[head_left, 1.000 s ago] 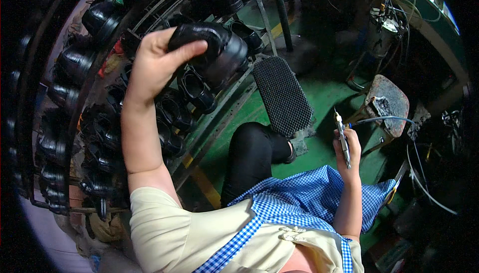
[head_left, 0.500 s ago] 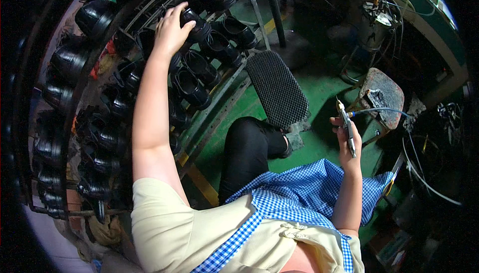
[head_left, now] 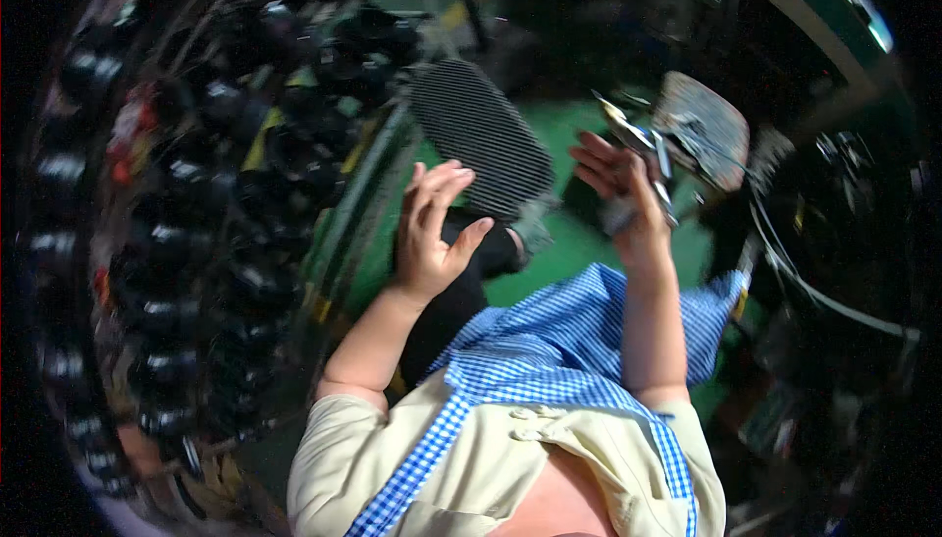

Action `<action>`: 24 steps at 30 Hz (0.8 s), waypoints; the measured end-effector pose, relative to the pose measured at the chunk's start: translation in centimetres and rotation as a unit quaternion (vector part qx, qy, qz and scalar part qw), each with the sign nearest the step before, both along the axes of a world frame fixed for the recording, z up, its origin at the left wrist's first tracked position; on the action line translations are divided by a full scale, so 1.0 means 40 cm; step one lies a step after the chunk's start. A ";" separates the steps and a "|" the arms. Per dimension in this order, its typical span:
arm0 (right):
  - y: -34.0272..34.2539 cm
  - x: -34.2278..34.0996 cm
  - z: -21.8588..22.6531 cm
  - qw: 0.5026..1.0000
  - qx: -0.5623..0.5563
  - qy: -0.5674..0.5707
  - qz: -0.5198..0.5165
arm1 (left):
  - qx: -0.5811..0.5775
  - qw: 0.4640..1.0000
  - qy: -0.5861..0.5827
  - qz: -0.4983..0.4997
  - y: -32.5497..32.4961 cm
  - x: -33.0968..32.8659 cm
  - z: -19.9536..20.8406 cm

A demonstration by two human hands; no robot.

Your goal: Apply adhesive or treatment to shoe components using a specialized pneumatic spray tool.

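Observation:
My left hand point(head_left: 430, 233) is raised in front of me, fingers spread, with nothing in it. Behind its fingertips lies a dark ribbed pad point(head_left: 483, 134). My right hand point(head_left: 628, 188) holds a slim metal spray gun point(head_left: 640, 139) with a pointed nozzle against the palm and thumb. The nozzle points up and to the left, and the fingers of that hand are partly stretched. A pale patch by the right palm is too blurred to name. Black shoes point(head_left: 177, 233) stand in rows on a rack to the left, smeared by motion.
A worn stool point(head_left: 702, 125) with something dark on its seat stands beyond my right hand. A pale hose point(head_left: 814, 287) curves along the right side. The rack's metal rail point(head_left: 368, 193) runs between the shoes and the green floor point(head_left: 520, 287).
My left hand has left a shoe on the rack and come back towards my body, empty. The right hand has risen leftward with the spray gun. The view has swung and blurred.

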State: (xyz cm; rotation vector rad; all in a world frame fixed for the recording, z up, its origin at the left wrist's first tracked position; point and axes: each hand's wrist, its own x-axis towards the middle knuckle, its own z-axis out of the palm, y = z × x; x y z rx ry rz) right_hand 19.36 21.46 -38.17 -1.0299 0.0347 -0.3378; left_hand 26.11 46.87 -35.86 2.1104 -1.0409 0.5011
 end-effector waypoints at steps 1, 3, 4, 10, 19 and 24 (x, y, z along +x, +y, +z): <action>0.004 0.000 0.013 0.999 0.034 -0.025 0.018 | 0.022 1.000 -0.019 -0.009 -0.017 -0.016 0.000; 0.007 -0.002 0.018 0.995 0.076 -0.048 0.042 | 0.062 0.997 -0.033 -0.044 -0.042 -0.023 -0.002; 0.005 -0.005 0.017 0.993 0.097 -0.057 0.048 | 0.054 0.997 -0.030 -0.056 -0.055 -0.015 -0.011; 0.010 -0.009 0.016 0.992 0.086 -0.075 0.056 | 0.015 0.999 -0.018 -0.045 -0.062 -0.003 -0.030; 0.055 0.022 -0.040 0.977 -0.211 -0.029 -0.015 | -0.009 0.998 0.024 -0.050 -0.020 -0.003 -0.025; 0.050 0.004 -0.120 0.944 -0.315 -0.037 -0.086 | -0.032 0.998 0.044 -0.037 -0.015 0.001 -0.017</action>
